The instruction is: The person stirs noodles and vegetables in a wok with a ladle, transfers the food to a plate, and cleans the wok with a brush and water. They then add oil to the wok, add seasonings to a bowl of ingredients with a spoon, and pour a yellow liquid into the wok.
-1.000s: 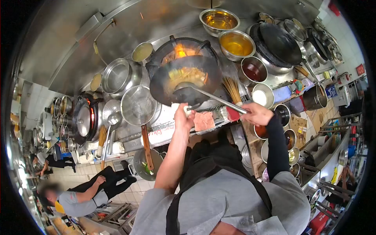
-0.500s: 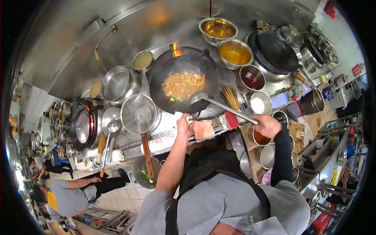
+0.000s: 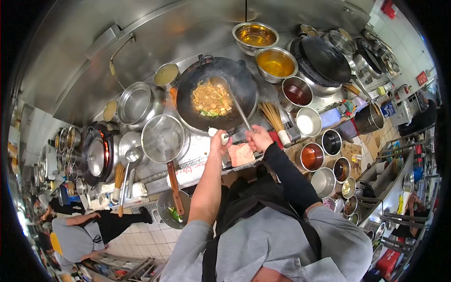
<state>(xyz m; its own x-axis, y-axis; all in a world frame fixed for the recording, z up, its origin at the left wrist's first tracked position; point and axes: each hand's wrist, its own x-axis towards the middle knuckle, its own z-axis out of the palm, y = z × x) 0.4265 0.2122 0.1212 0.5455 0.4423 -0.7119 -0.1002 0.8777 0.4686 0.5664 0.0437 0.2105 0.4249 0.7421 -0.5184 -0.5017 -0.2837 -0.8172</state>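
A black wok [image 3: 188, 112] sits on the burner with noodles [image 3: 211, 99] and some green vegetable pieces in it. My left hand [image 3: 219, 144] is closed at the wok's near edge, gripping its handle with a white cloth [image 3: 214, 131]. My right hand [image 3: 259, 138] wraps around the handle of a metal ladle [image 3: 238, 107]. The ladle's bowl rests at the far right side of the noodles, inside the wok. Just below my hands lies a folded pink cloth [image 3: 241, 154] on the stove's front ledge.
A mesh strainer [image 3: 162, 136] lies left of the wok. Bowls of yellow liquid [image 3: 275, 64] and a pot of dark red sauce [image 3: 298, 93] stand to the right, near a bamboo brush [image 3: 272, 117]. Another person [image 3: 75, 235] stands at the far left.
My right hand has moved left, bringing the ladle across to the far side of the noodles. The noodles are bunched more tightly. Flame behind the wok has gone; an orange glow shows at its left.
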